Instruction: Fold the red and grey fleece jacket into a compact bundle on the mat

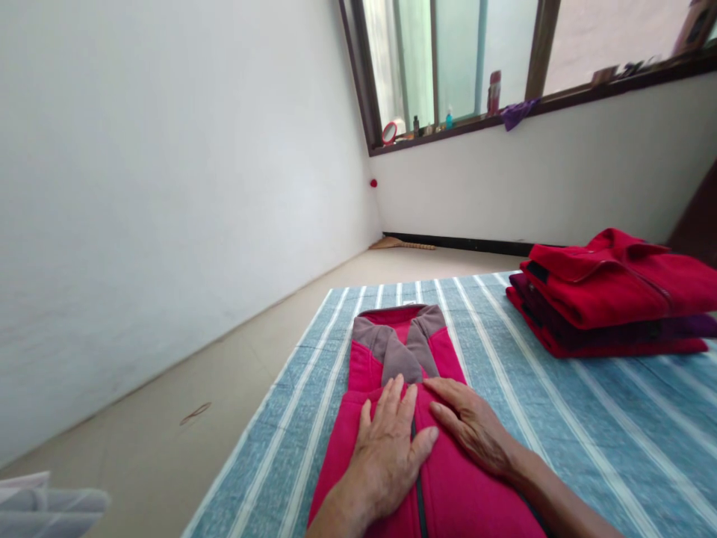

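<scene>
A pink fleece jacket (364,418) with a grey collar lies folded on the blue striped sheet (291,418). Its lower part is folded up over the front, and a dark zip runs down the middle. My left hand (386,448) rests flat on the jacket, left of and partly over the zip, fingers spread and pointing to the collar. Just right of the zip, my right hand (476,422) lies on the same folded part, fingers stretched out and turned to the left. Neither hand grips anything. The jacket's near end runs out of view at the bottom.
A stack of folded red and purple jackets (621,291) lies on the sheet at the right. Bottles and a round mirror (389,133) stand on the windowsill (464,127). A cord loop (195,412) lies on the floor at the left, beside the white wall (184,187).
</scene>
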`<state>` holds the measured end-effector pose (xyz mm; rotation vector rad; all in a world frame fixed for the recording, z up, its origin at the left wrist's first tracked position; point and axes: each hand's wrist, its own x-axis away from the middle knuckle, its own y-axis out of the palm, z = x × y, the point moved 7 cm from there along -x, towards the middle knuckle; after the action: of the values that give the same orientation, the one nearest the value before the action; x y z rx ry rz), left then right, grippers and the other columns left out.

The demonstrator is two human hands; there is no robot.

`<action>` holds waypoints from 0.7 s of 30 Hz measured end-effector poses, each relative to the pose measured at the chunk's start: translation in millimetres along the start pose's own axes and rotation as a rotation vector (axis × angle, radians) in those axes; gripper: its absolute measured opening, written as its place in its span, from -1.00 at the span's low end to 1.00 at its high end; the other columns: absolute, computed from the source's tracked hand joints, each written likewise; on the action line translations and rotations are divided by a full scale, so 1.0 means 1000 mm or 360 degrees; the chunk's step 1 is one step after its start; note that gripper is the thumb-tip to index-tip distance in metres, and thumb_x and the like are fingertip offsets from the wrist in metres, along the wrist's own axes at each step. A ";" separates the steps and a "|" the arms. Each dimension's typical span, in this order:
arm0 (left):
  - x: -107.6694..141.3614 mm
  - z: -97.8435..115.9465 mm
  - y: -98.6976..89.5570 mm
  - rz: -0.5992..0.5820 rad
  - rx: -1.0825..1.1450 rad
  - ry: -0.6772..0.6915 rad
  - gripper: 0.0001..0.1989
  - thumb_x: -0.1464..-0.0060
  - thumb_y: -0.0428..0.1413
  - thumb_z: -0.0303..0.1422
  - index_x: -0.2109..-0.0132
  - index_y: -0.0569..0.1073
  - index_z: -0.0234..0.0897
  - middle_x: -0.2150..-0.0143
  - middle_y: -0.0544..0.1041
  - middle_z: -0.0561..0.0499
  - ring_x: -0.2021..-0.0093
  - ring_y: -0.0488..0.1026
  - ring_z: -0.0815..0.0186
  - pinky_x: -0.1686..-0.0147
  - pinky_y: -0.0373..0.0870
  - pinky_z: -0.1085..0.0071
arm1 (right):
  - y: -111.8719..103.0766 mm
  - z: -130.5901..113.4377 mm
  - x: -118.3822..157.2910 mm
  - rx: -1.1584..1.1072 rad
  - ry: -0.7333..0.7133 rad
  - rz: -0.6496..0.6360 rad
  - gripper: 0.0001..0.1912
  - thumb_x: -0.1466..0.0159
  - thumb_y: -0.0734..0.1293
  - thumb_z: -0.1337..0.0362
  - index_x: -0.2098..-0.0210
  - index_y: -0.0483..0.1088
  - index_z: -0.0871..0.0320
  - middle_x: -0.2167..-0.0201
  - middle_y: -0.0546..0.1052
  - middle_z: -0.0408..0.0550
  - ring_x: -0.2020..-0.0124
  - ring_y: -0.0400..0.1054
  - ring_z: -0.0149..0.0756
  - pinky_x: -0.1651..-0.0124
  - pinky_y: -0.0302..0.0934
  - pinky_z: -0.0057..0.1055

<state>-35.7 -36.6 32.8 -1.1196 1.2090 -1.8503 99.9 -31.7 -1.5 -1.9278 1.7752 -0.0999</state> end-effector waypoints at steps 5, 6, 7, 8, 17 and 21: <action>0.000 0.002 -0.003 -0.0015 -0.0003 -0.0007 -0.31 -0.24 -0.24 -0.01 -0.39 -0.03 -0.26 -0.44 -0.20 -0.09 -0.42 -0.25 0.14 -0.32 -0.25 -0.04 | -0.007 0.005 0.006 -0.0063 -0.0029 0.0203 -0.66 -0.33 0.24 0.13 -0.04 0.46 0.01 -0.11 0.43 -0.01 -0.16 0.25 -0.08 -0.28 0.02 -0.07; 0.000 0.002 -0.004 -0.0021 -0.0002 -0.0007 -0.31 -0.24 -0.25 -0.01 -0.39 -0.03 -0.26 -0.44 -0.19 -0.10 -0.42 -0.25 0.14 -0.32 -0.25 -0.05 | -0.009 0.005 0.008 -0.0042 -0.0065 0.0218 -0.68 -0.34 0.23 0.16 -0.03 0.47 0.00 -0.11 0.44 -0.01 -0.16 0.25 -0.10 -0.30 -0.02 -0.05; 0.000 0.003 -0.004 -0.0026 0.0003 -0.0004 -0.31 -0.24 -0.25 -0.01 -0.39 -0.03 -0.26 -0.44 -0.19 -0.10 -0.42 -0.24 0.13 -0.32 -0.24 -0.05 | -0.012 0.006 0.011 -0.0026 -0.0105 0.0214 -0.68 -0.34 0.22 0.19 -0.03 0.47 -0.01 -0.11 0.44 -0.02 -0.16 0.26 -0.11 -0.32 -0.06 -0.04; 0.000 0.003 -0.005 -0.0029 0.0011 0.0001 -0.31 -0.24 -0.25 0.00 -0.39 -0.03 -0.26 -0.44 -0.18 -0.10 -0.42 -0.24 0.13 -0.32 -0.24 -0.05 | -0.015 0.007 0.015 -0.0023 -0.0141 0.0198 -0.68 -0.34 0.21 0.22 -0.03 0.47 -0.03 -0.11 0.44 -0.04 -0.17 0.25 -0.12 -0.34 -0.09 -0.03; -0.003 -0.002 -0.013 -0.0103 0.0146 0.0121 -0.27 -0.23 -0.27 0.07 -0.39 -0.02 -0.27 -0.44 -0.15 -0.15 -0.42 -0.23 0.11 -0.31 -0.20 -0.03 | -0.038 0.014 0.072 0.0228 -0.0100 -0.0443 -0.37 -0.22 0.34 0.26 -0.27 0.18 -0.07 -0.32 0.11 -0.06 -0.33 -0.03 0.03 -0.34 -0.21 0.07; -0.005 -0.008 -0.017 -0.0134 0.0159 0.0179 -0.25 -0.21 -0.24 0.10 -0.38 -0.02 -0.26 -0.44 -0.11 -0.13 -0.41 -0.17 0.11 -0.31 -0.13 0.01 | -0.036 0.004 0.082 0.0341 -0.0159 -0.0608 -0.10 -0.09 0.43 0.17 -0.35 0.00 0.00 -0.37 -0.04 0.04 -0.35 -0.18 0.17 -0.31 -0.24 0.15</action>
<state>-41.7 -22.8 45.2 -1.0381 1.1328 -2.0378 145.3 -107.9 -13.0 -2.0481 1.2598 -0.3077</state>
